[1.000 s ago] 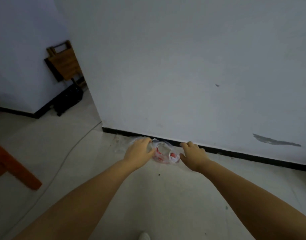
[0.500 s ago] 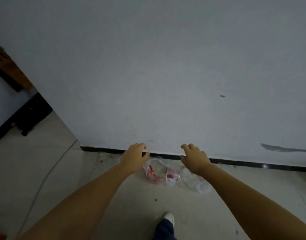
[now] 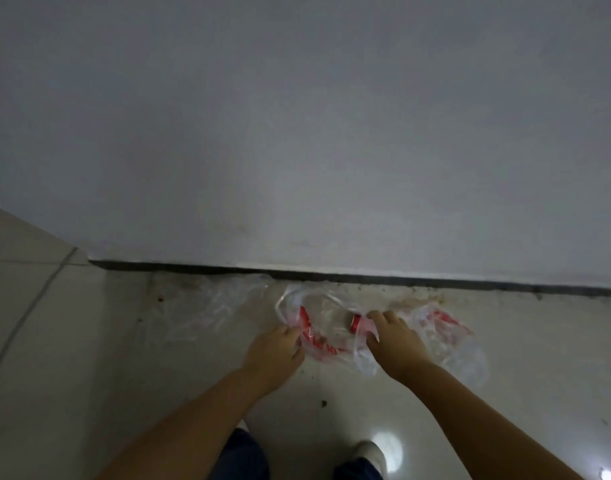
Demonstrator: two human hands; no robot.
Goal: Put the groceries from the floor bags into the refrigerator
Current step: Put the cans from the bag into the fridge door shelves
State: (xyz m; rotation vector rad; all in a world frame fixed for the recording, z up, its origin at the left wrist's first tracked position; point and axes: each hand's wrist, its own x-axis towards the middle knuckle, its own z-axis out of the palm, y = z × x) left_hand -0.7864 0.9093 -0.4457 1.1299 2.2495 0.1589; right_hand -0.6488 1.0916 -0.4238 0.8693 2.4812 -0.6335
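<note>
- We note a pale tiled floor meeting a plain white wall at a dark skirting strip.
- Landmark: the red-printed plastic bag lies crumpled on the floor just in front of the skirting strip; a clear bag lies to its left, another printed bag to its right.
- Change: half a second ago both hands hovered above the landmark bag; now they are down on it, so unpacking is about to begin.
- Left hand has curled fingers at the bag's left edge; right hand curls onto its right edge. We cannot tell whether either truly pinches the film.
- Any groceries inside are not discernible; the refrigerator is out of view.
</note>
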